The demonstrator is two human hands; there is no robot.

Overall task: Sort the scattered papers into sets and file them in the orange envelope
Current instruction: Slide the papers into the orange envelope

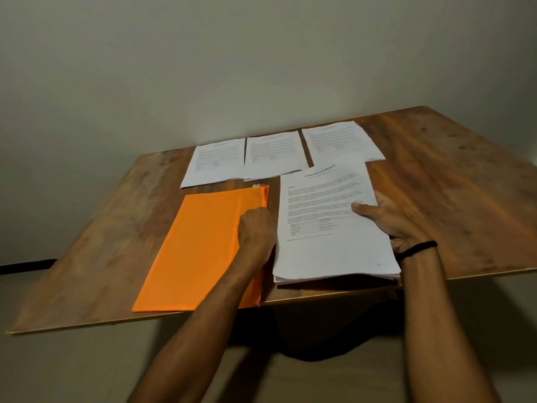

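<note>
One orange envelope [197,251] lies flat on the wooden tabletop [441,175], near the front edge and left of centre, its near end reaching slightly past that edge. A small pale tab sits at its far right corner. Whether it is open, and what it holds, cannot be told.

Four piles of printed white paper are in view. Three thin sets lie in a row along the far side: the left set [216,164] and the middle set [274,155] touch or slightly overlap, and the right set [341,142] lies just apart from them. The fourth, a thick stack of papers [325,225], lies just right of the envelope, its far edge covering the near edge of the right set and its near end raised above the tabletop's front edge.

The left hand [255,228] rests knuckles-up on the envelope's right edge with fingers curled together; whether they pinch that edge cannot be told. The right hand [389,219] grips the thick stack at its right side, thumb on top and fingers beneath. A black band [418,248] circles the right wrist.
</note>
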